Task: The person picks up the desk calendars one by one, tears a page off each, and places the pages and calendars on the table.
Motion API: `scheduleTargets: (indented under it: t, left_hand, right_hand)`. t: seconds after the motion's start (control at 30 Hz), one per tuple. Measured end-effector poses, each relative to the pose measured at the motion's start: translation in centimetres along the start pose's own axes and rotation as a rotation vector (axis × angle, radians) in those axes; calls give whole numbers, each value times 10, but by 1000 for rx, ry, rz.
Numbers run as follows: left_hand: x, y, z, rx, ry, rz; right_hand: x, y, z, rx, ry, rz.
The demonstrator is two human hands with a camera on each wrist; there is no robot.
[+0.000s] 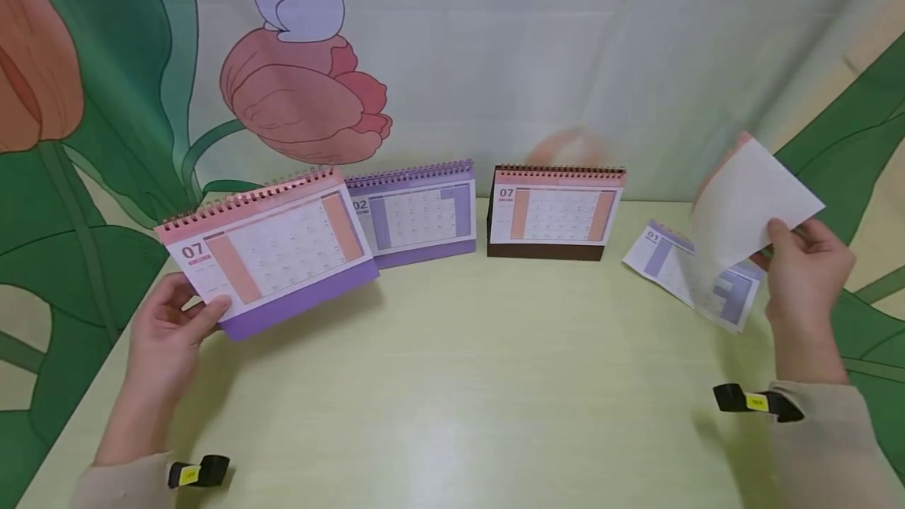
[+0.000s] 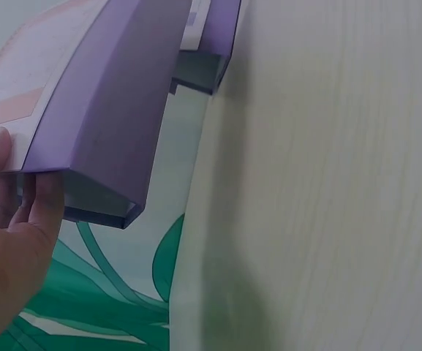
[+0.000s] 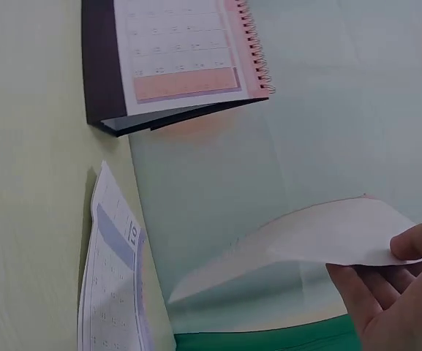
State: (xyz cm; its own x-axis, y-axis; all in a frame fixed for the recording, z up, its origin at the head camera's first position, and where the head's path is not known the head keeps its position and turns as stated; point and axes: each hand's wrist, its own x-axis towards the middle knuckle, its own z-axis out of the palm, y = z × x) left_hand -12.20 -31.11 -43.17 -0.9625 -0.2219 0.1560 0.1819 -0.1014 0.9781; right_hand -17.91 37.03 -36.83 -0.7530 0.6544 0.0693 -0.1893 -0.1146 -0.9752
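Note:
In the head view my left hand grips the lower left corner of a desk calendar, thumb on the front. It has a pink 07 page, a purple base and a spiral along its top. The left wrist view shows its purple base tilted, with the fingers behind the corner. At the right, my right hand pinches a calendar sheet by its corner, its blank white side showing and a pink edge at the top. Below that sheet lie loose purple 01 calendar pages on the table, partly covered by it.
A purple desk calendar turned to 02 stands behind the held one, partly hidden. Near the table's back edge stands a dark-based calendar on a pink 07 page. A patterned curtain hangs behind the pale table.

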Motion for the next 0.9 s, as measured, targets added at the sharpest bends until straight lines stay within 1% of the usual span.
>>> scheduleTargets:
  t: [0.03,0.1,0.23,0.27,0.33,0.4,0.47,0.57,0.63,0.77,0.9]
  left_hand:
    - [0,0,-2,-1,11,-2]
    - [1,-1,-7,-7,27,-6]
    - [2,-2,-17,13,66,-29]
    - [2,-2,-19,18,77,-41]
    - [2,-1,-24,39,104,-59]
    - [3,-1,-28,36,120,-64]
    - [4,-1,-30,36,119,-57]
    - [8,-4,-31,26,98,-29]
    - [10,-6,-30,39,88,-21]
    - [16,-8,-30,60,88,-25]
    - [23,-10,-29,79,86,-35]
  right_hand:
    - [-1,1,1,-29,-7,-32]
    - [-2,3,2,-168,-21,-119]
    - [-7,7,5,-588,-27,-323]
    - [-8,8,6,-676,-33,-385]
    - [-9,12,8,-786,-62,-517]
    - [-9,15,10,-879,-97,-653]
    - [-10,18,13,-960,-135,-754]
    - [-11,21,16,-1080,-189,-826]
    - [-11,24,17,-1127,-224,-847]
    - [-7,32,20,-1180,-267,-893]
    - [0,40,20,-1239,-278,-899]
